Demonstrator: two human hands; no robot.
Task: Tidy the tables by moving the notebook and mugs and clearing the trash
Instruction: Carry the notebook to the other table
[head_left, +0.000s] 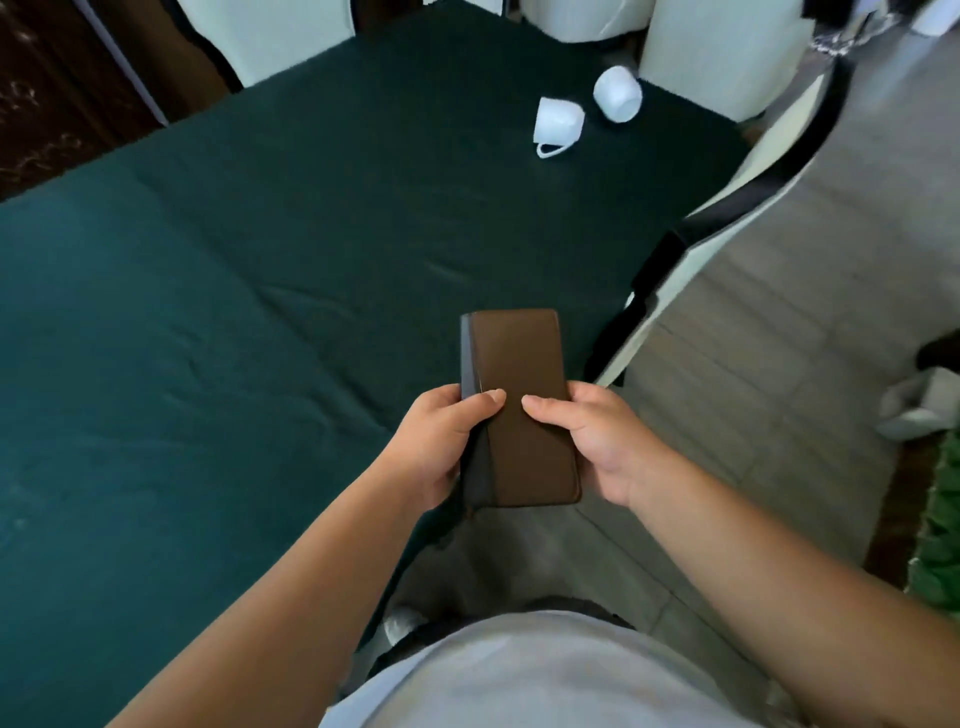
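The table (234, 322) is being viewed from its near corner; it is covered in dark green cloth and is taking up most of the view. White chairs (717, 57) are being seen along its far edge and right side.

Two white mugs (558, 122) are lying tipped on their sides near the far right corner of the table, just beside each other and apparently not touching. One mug's handle is pointing toward the camera. No trash is being shown in this view.

The notebook (519, 405), brown-covered with a dark spine, is being held closed in the air over the table's near corner, clear of the cloth. The left hand (441, 447) is wrapped round the spine edge, thumb laid across the cover. The right hand (602, 441) is wrapped round the opposite edge, thumb likewise on the cover. Both hands are being kept partly curled and occupied by the notebook alone.

Step judged in hand: the notebook is being carried to its new place; the mugs are not yet being dealt with. The next move is judged to call for the notebook to be set down flat, freeing a hand, then for a reach across the table to the mugs.
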